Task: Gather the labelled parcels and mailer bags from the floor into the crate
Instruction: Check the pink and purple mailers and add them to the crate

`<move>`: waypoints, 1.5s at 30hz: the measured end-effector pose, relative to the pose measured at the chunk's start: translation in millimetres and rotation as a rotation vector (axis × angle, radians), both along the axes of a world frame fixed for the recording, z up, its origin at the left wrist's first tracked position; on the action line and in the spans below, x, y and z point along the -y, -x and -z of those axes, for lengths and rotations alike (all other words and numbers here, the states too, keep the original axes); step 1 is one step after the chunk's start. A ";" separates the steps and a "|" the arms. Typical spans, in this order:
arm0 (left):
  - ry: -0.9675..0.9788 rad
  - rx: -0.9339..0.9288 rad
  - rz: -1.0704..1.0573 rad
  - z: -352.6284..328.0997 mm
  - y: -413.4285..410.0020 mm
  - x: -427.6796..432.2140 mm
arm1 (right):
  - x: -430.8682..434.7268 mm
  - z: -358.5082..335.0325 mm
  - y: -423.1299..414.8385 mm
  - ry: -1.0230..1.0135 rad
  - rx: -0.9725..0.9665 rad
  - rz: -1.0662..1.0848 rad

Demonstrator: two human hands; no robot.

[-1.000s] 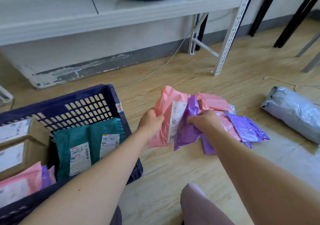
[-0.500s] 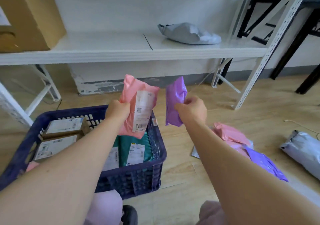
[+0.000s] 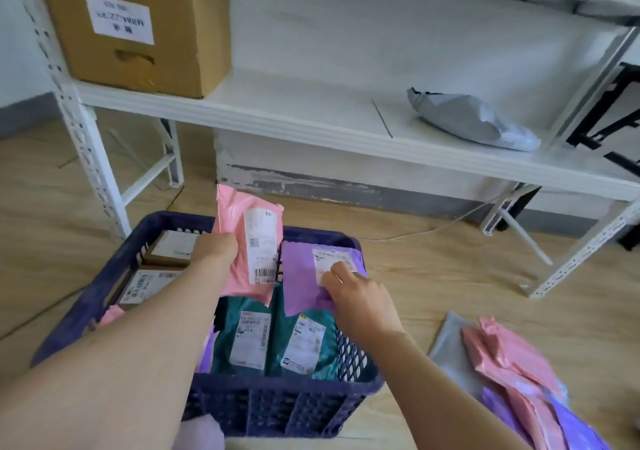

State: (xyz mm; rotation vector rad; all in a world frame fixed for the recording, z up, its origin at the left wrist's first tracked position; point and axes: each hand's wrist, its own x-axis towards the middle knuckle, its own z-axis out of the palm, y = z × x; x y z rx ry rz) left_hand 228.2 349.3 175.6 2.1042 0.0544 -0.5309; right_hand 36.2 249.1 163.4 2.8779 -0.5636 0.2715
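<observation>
While both hands work above the navy crate (image 3: 277, 411), each has a bag in its grip. The left hand (image 3: 216, 250) has its fingers clenched round the left edge of a pink mailer bag (image 3: 242, 287), held upright over the crate's far edge with its label facing the camera. The right hand (image 3: 360, 297) pinches a purple mailer bag (image 3: 301, 276) at its label, near the crate's far right corner. Below them, two teal mailer bags (image 3: 284, 332) lie label-up by the near right side, and cardboard parcels (image 3: 169, 245) sit along the left edge. The purple bag reaches the right rim, so if it were let go there, the limp film would likely drape over the rim and slide out to the floor (image 3: 433, 276). The pink one, gripped by one edge only, may fold or slip. More pink and purple mailers (image 3: 519, 380) wait on the floor right of the crate.
</observation>
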 end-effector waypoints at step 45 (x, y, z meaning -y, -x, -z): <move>-0.002 -0.170 -0.254 150.3 -22.2 69.0 | 71.8 156.1 -79.8 -1.630 0.045 0.725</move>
